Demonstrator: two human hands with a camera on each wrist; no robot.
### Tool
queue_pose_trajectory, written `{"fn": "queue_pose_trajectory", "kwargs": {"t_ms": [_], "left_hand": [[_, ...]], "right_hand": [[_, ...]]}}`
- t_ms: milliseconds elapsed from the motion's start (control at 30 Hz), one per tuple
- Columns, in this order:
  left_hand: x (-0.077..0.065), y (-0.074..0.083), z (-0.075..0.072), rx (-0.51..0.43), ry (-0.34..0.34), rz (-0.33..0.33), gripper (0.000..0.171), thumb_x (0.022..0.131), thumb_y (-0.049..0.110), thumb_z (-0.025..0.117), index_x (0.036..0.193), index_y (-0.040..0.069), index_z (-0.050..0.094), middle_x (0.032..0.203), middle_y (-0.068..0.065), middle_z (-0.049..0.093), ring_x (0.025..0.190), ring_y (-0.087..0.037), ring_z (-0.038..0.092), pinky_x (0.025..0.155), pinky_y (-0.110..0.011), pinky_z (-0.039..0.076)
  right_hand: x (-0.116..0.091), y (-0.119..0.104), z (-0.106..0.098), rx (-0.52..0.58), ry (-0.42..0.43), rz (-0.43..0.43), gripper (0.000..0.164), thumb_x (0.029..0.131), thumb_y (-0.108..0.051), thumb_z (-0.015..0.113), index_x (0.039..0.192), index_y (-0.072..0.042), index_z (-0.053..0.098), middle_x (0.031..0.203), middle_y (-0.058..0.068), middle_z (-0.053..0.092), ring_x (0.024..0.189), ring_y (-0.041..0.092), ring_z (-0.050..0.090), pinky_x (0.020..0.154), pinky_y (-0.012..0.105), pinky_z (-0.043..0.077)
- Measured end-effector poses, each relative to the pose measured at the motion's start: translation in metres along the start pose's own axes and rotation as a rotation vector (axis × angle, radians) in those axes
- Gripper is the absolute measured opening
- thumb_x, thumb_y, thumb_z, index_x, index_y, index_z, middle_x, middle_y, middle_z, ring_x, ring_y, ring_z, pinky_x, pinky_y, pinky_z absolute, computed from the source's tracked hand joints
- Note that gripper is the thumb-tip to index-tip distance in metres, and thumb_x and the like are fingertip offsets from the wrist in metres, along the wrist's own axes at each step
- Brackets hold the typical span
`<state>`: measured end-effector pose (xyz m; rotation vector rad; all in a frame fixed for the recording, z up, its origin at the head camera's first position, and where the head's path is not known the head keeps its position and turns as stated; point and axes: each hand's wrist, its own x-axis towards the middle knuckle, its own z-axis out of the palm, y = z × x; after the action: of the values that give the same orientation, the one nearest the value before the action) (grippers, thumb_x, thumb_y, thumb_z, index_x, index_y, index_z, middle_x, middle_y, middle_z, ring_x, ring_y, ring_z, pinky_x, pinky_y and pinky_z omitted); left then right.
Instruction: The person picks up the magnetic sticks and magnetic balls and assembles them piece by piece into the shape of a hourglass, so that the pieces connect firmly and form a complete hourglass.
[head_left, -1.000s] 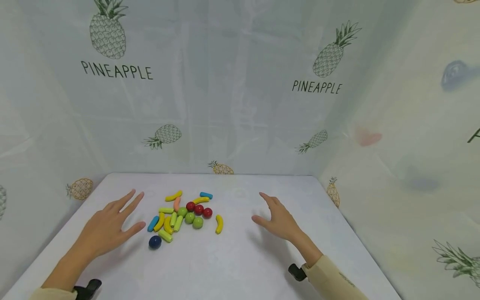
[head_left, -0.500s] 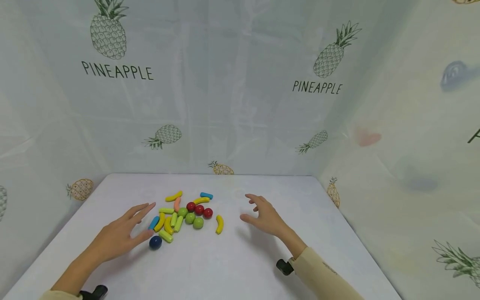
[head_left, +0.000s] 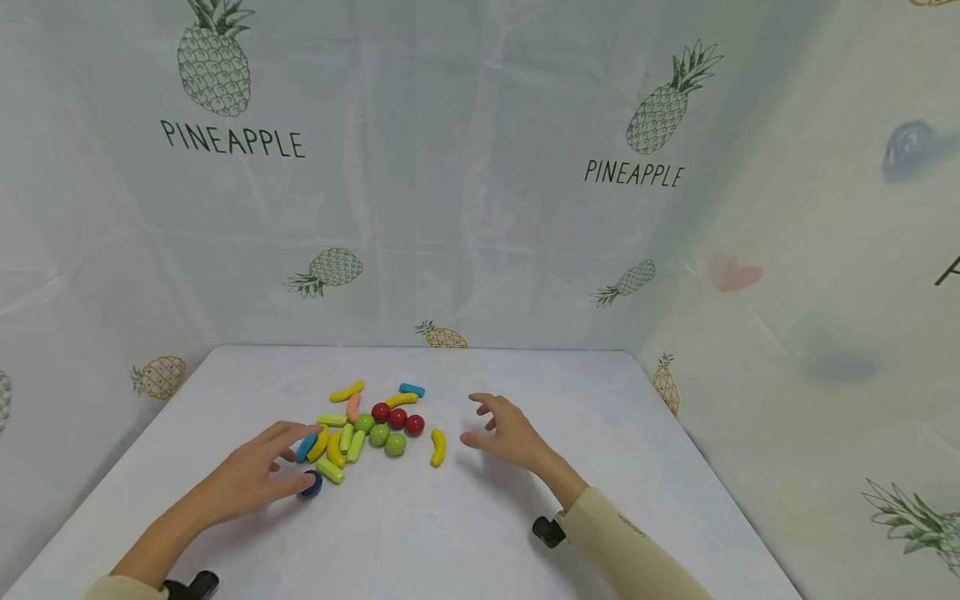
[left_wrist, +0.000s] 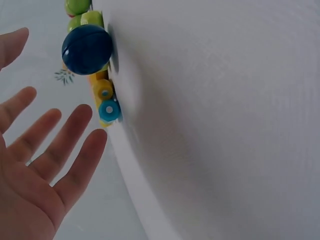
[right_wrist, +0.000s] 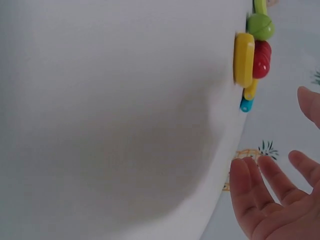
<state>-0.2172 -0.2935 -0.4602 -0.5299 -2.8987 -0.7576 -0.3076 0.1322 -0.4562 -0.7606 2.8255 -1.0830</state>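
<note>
Bare and relaxed, my left hand (head_left: 243,475) hovers at the left of the small toy pieces. In the head view its thumb covers part of a dark blue ball (head_left: 313,490); the left wrist view shows this ball (left_wrist: 87,50) apart from the fingers. A blue cylinder (head_left: 305,450) lies by the fingertips, partly hidden. My right hand (head_left: 513,433) is in the air with bent, spread fingers, right of a yellow toy banana (head_left: 438,448). In the right wrist view nothing lies between its fingers, and the banana (right_wrist: 244,60) is well away.
Red balls (head_left: 397,418), green balls (head_left: 379,434), more bananas (head_left: 347,391), yellow-green cylinders (head_left: 356,446), an orange piece (head_left: 353,407) and another blue cylinder (head_left: 412,389) lie clustered on the white table (head_left: 465,533). A pineapple-print curtain (head_left: 450,208) hangs behind the table.
My left hand has moved right and lower, to the dark blue ball and the blue cylinder. The right hand has moved left, nearer to the single banana. The pieces have stayed put.
</note>
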Motion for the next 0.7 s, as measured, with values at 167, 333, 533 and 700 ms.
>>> {"fn": "queue_pose_trajectory", "kwargs": {"t_ms": [167, 333, 533, 700], "left_hand": [[0.002, -0.004, 0.005, -0.007, -0.04, 0.016, 0.071, 0.088, 0.049, 0.085, 0.148, 0.022, 0.059, 0.141, -0.005, 0.059, 0.102, -0.013, 0.068, 0.08, -0.026, 0.06], [0.003, -0.006, 0.008, -0.035, -0.068, 0.014, 0.069, 0.087, 0.05, 0.086, 0.145, 0.022, 0.061, 0.14, -0.003, 0.06, 0.102, -0.012, 0.068, 0.08, -0.023, 0.059], [0.004, -0.008, 0.01, -0.052, -0.095, 0.039, 0.063, 0.086, 0.044, 0.088, 0.139, 0.021, 0.064, 0.135, -0.002, 0.062, 0.101, -0.012, 0.069, 0.079, -0.023, 0.06], [0.004, -0.011, 0.01, -0.057, -0.106, 0.062, 0.057, 0.085, 0.04, 0.09, 0.134, 0.021, 0.067, 0.13, 0.0, 0.063, 0.099, -0.007, 0.068, 0.079, -0.023, 0.06]], "right_hand": [[0.005, -0.001, 0.006, 0.027, -0.029, 0.005, 0.071, 0.096, -0.039, 0.08, 0.155, -0.013, 0.051, 0.133, 0.016, 0.066, 0.109, 0.029, 0.066, 0.088, 0.041, 0.057], [0.01, -0.004, 0.013, 0.038, -0.056, 0.001, 0.068, 0.096, -0.036, 0.08, 0.153, -0.011, 0.053, 0.131, 0.016, 0.067, 0.107, 0.028, 0.066, 0.089, 0.04, 0.058], [0.016, -0.006, 0.024, 0.048, -0.078, 0.006, 0.063, 0.096, -0.034, 0.081, 0.149, -0.01, 0.057, 0.128, 0.012, 0.069, 0.103, 0.024, 0.067, 0.087, 0.036, 0.058], [0.02, -0.007, 0.03, 0.059, -0.097, 0.028, 0.058, 0.096, -0.035, 0.081, 0.146, -0.012, 0.06, 0.122, 0.007, 0.071, 0.097, 0.017, 0.066, 0.085, 0.035, 0.058]]}}
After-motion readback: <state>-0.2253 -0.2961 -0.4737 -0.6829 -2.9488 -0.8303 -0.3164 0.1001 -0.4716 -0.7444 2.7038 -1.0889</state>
